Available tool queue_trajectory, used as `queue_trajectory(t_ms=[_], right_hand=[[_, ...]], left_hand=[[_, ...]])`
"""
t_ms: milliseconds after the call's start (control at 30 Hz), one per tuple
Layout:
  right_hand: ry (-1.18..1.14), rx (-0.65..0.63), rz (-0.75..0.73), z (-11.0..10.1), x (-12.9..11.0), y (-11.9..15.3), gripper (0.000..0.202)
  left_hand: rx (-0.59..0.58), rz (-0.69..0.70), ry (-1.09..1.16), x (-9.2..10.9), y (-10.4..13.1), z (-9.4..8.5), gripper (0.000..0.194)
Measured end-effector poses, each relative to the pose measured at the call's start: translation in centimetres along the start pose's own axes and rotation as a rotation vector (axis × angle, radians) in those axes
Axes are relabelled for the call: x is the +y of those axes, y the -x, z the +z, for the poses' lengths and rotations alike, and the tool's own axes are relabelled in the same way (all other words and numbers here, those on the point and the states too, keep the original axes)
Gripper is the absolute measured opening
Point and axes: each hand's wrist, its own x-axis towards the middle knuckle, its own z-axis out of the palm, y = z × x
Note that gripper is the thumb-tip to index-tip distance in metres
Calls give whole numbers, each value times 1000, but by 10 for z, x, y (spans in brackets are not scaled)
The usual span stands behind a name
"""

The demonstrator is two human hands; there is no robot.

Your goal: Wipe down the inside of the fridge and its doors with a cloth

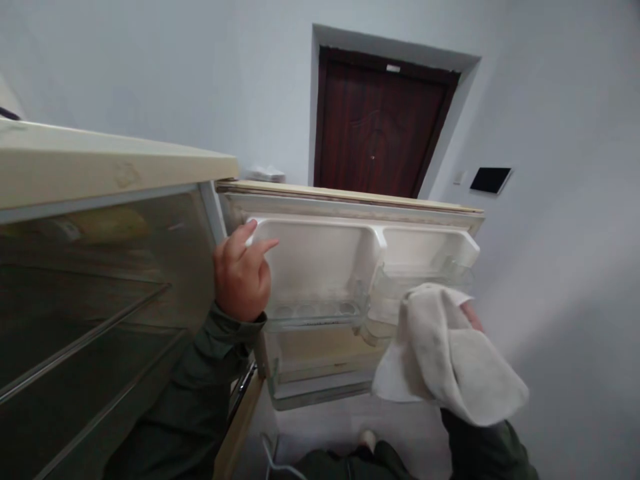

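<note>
The cloth (450,353) sits low and right in my view, a pale, slightly soiled rag draped over my right hand (473,317). It covers that hand almost entirely; only a strip of knuckle shows at its upper right edge. I cannot see how the fingers lie beneath it, but the cloth is carried by that hand and hangs from it in a loose fold toward the lower right.

The cloth lies just in front of the right-hand part of the open fridge door (350,200), overlapping the clear door shelf (420,280) there. From these pictures I cannot tell whether it touches the plastic or hovers just off it. The door's inner liner runs left to right across my view, its long axis nearly level, with a second clear bin (315,313) in the left half and a deeper one (320,387) below.

My left hand (243,280) is at the hinge side of the door, up by the top corner of the left recess. Its fingers (260,248) are loosely curled, the index and thumb stretched toward the white liner, holding nothing. It is well apart from the cloth, so the right hand is plainly the nearer one to the right-hand shelf.

Left of that is the fridge interior (100,300), dim, with wire shelves. Behind the door stand a dark wooden door (380,127) and a small wall panel (490,180).
</note>
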Motion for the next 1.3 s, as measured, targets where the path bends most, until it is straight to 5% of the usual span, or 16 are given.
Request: queue_trajectory(t_ms=[100,167,233,400,533,600,767,933,1100,1233,1300], right_hand=[[65,201,-259,-13,-45,-43,48],[232,106,-505,-1,-77,-66,47],[412,-167,-628,18,-102,-79,53],[647,-379,-626,37,-119,-82,58],[789,-655,-518,9,-107,-96,42],[930,-683,-388,-9,-99,-109,36],[1036,-554,-177,-24,-95,-115,31],[692,-480,-499,17,-115,-78,29],[441,64,-661,34,-82,-39,34],[287,521,-294,28,-13,-14,31],[130,531,3,27,12,-10,37]], left_hand=[[20,28,7,-1,-1,0,31],[25,45,13,-1,-2,0,30],[18,56,19,-2,-2,1,30],[19,60,12,-3,-2,1,29],[12,67,9,-4,-1,-1,29],[13,58,18,-3,-2,-1,28],[38,75,16,-1,-4,0,27],[32,68,1,-3,-3,1,28],[19,76,16,-6,-1,0,26],[6,52,34,-6,-1,0,26],[10,50,38,-6,-1,0,26]])
